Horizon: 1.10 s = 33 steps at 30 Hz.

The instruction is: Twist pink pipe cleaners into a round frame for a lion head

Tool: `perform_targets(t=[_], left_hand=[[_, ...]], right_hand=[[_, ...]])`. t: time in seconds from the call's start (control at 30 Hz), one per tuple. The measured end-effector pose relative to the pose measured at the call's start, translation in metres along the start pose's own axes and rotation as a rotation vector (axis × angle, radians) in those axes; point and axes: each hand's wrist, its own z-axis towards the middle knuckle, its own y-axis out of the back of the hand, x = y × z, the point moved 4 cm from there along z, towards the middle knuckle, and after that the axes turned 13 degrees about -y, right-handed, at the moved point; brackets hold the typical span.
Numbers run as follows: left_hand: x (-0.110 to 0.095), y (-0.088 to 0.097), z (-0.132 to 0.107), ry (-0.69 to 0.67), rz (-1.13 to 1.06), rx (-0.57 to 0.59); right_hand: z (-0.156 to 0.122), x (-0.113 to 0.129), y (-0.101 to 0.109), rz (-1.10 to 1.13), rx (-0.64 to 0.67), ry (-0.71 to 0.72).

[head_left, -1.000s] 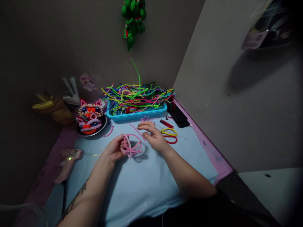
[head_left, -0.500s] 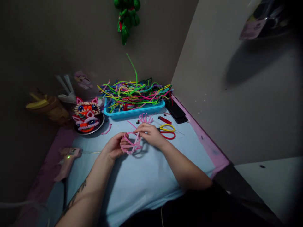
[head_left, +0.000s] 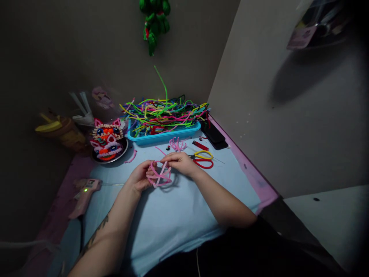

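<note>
Between my two hands is a round, open frame of pink pipe cleaners, held above the blue cloth. My left hand grips its left side with curled fingers. The fingertips of my right hand pinch its upper right edge. Just beyond my hands lies a loose bundle of pink pipe cleaners, bent outward at the ends. Scissors with yellow and red handles lie right beside my right hand.
A blue tray heaped with colourful pipe cleaners stands at the back. Left of it, a bowl holds fuzzy animal-face figures. A pink glue gun lies at the left. A red lighter and a black phone lie at the right.
The pink frame has turned slightly between my hands, and my right fingers have shifted a little left along its upper edge. Both hands keep their hold.
</note>
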Motion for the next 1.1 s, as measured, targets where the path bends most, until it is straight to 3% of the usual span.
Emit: perform_targets(t=[0.27, 0.53, 0.63, 0.7, 0.8, 0.93, 1.1], left_hand=[[0.003, 0.004, 0.007, -0.031, 0.089, -0.034], [0.004, -0.004, 0.000, -0.095, 0.247, 0.003], [-0.003, -0.009, -0.007, -0.294, 0.414, 0.017], [-0.014, -0.016, -0.015, -0.627, 0.714, -0.013], [-0.021, -0.025, -0.027, -0.883, 0.946, -0.066], [-0.020, -0.032, -0.035, -1.034, 1.167, -0.049], [-0.018, -0.030, -0.034, -1.007, 1.260, -0.009]], right_hand=[[0.002, -0.002, 0.003, 0.107, -0.051, -0.099], [0.007, -0.016, 0.002, 0.134, -0.052, -0.173], [0.000, -0.003, 0.006, 0.002, -0.075, -0.058], [-0.010, 0.014, 0.010, -0.114, -0.176, 0.130], [-0.027, 0.035, 0.005, -0.303, -0.315, 0.362], [-0.034, 0.039, -0.011, -0.508, -0.373, 0.405], [-0.030, 0.030, -0.017, -0.477, -0.368, 0.301]])
